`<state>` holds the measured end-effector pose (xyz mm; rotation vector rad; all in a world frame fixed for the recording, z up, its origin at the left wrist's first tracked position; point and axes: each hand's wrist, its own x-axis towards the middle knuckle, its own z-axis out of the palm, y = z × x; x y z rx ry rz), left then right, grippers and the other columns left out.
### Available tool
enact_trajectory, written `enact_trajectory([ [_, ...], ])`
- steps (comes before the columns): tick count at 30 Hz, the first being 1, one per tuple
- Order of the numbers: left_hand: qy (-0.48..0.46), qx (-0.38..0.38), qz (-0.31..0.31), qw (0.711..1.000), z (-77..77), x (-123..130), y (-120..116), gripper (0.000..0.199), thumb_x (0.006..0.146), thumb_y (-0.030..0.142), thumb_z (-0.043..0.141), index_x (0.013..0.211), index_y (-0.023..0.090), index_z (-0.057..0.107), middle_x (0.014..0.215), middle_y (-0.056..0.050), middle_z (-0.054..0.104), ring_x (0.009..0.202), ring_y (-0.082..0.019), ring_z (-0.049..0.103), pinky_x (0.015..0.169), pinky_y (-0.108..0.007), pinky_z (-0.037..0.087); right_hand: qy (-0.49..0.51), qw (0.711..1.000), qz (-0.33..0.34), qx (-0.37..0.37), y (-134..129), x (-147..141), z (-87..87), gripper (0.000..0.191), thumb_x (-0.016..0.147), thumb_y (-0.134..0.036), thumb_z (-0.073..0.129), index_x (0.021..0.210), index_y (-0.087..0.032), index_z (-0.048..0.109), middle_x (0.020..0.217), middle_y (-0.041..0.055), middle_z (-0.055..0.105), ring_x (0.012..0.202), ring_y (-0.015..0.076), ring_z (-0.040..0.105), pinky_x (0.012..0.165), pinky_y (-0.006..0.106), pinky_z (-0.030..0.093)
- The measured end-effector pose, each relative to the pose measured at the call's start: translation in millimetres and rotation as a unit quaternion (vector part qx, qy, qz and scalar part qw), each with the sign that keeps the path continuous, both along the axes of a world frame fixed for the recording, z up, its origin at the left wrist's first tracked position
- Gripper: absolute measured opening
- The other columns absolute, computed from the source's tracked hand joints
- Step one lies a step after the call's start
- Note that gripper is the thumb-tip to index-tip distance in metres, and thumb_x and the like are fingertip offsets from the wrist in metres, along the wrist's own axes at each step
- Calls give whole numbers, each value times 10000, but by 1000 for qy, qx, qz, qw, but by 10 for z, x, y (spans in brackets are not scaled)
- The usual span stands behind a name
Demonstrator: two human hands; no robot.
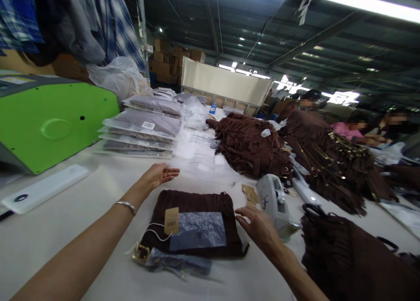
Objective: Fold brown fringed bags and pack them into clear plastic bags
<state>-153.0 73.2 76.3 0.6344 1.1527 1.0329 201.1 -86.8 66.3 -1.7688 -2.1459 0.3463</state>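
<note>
A dark brown bag (197, 200) lies flat on the pale table (114, 266). On top of it rest a clear plastic packet (198, 231) and a tan tag (171, 220) on a white string. Along the bag's near edge is a plastic-wrapped strap (180, 262) with a gold buckle (141, 253). My left hand (164, 174) hovers above the bag's far left corner, fingers apart and holding nothing. Beside the bag's right edge is my right hand (251, 220), its fingers spread with nothing between them.
Packaged grey items (147, 124) are stacked beyond my left hand, beside a green machine (62, 121). A white tape dispenser (272, 200) stands right of my right hand. Brown fringed bags (252, 143) are piled behind it, with another (354, 253) at the near right. People sit farther back right.
</note>
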Motion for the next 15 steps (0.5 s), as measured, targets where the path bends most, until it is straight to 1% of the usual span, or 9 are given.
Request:
enact_trajectory([
  [1,-4,-3,-1,1000,0,24,5,197,863,128,537,1048,72,576,771,-166,732,600,-213,713,464,-218,544,-58,998,25,9,0,-32,0,225,896,-271,545,1040,-242,716,1012,60,726,967,222,656,868,323,461],
  [3,3,-4,-4,1000,4,68,1,203,867,89,507,1060,70,566,756,-157,731,598,-210,714,457,-213,542,-162,985,64,12,35,-99,7,241,918,-220,524,1068,-251,709,1005,51,726,962,205,651,859,301,446],
  [5,6,-3,-3,1000,10,94,-14,217,875,51,460,1070,66,553,733,-147,726,592,-204,713,451,-207,536,-206,975,79,1,88,-158,11,230,923,-194,523,1027,-250,719,952,42,726,924,191,652,833,282,435],
  [7,9,0,0,1000,12,95,-29,221,888,38,430,1075,70,543,726,-136,725,593,-196,713,452,-201,533,-214,974,81,-3,129,-199,14,223,927,-185,517,972,-242,727,914,39,720,892,183,650,806,274,424],
  [10,11,3,3,1000,9,63,-43,188,906,59,440,1062,84,542,745,-127,728,614,-191,719,465,-198,536,-224,971,78,-3,147,-224,35,213,924,-177,516,937,-229,722,907,39,710,879,183,643,783,275,409],
  [15,16,8,6,1000,6,21,-49,168,919,55,423,1050,98,520,753,-113,728,612,-185,719,465,-200,532,-228,971,73,8,87,-221,130,195,926,-194,524,907,-236,714,896,34,697,871,184,627,775,277,383],
])
